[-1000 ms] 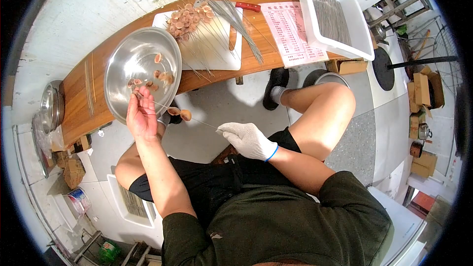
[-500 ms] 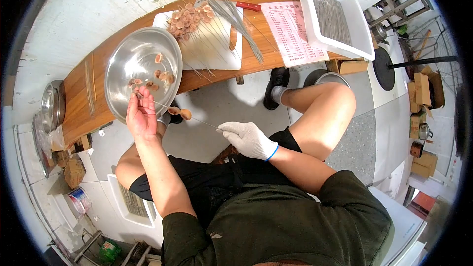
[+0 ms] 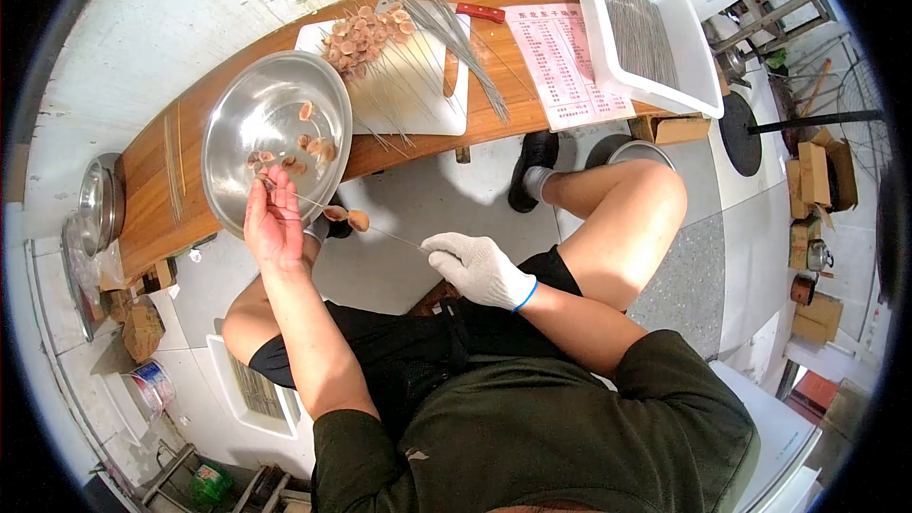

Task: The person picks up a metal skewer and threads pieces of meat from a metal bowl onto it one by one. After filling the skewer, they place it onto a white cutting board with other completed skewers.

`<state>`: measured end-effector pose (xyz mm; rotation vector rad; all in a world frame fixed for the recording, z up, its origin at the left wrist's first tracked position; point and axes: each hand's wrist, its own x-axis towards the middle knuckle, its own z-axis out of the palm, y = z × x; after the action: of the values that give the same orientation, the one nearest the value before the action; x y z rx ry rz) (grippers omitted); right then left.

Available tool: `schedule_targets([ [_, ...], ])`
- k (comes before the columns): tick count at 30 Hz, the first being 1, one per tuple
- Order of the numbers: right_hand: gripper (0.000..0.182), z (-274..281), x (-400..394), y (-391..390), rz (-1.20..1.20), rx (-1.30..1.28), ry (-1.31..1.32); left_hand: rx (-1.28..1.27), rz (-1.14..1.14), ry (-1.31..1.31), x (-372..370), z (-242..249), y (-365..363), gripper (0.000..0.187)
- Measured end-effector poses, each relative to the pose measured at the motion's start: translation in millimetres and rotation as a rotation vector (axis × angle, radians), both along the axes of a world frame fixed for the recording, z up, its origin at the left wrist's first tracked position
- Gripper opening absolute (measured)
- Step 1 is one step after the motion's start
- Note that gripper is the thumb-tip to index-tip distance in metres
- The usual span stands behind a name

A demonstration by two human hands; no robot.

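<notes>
My gloved right hand [image 3: 477, 268] is closed around the rear end of a thin metal skewer [image 3: 394, 237]. Two round brown food pieces [image 3: 357, 220] are threaded on it, one behind the other. The skewer's front end reaches my bare left hand [image 3: 275, 214], palm up with thumb and fingers pinched on a small brown piece, mostly hidden. That hand is over the near rim of a steel bowl [image 3: 228, 133], where several more brown pieces [image 3: 318, 146] lie. A pile of threaded brown pieces [image 3: 366, 41] rests on a white cutting board [image 3: 418, 114].
Bare skewers [image 3: 456, 47] and a red-handled knife [image 3: 481, 12] lie by the board. A pink printed sheet [image 3: 560, 66] is partly under a white bin [image 3: 698, 57] of skewers. Another white tray [image 3: 285, 427] sits on the floor at left. Steel bowls [image 3: 100, 204] stand at the table's left end.
</notes>
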<state>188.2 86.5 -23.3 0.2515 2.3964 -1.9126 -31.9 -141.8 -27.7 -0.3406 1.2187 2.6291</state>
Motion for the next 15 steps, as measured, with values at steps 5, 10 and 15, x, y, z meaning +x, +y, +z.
schedule_targets([
  [5, 0.027, 1.1, 0.0, 0.1, 0.008, 0.009, -0.011, 0.013, -0.028, 0.019, -1.5, -3.8, -3.4, 0.026],
  [10, 0.026, 4.1, -0.7, 0.9, 0.015, -0.003, -0.052, 0.132, -0.085, 0.05, -0.4, -0.4, -3.4, 0.03],
  [15, 0.027, 4.1, -0.2, 0.8, 0.035, -0.003, -0.042, 0.16, -0.109, 0.086, -2.5, -3.9, -4.7, 0.03],
])
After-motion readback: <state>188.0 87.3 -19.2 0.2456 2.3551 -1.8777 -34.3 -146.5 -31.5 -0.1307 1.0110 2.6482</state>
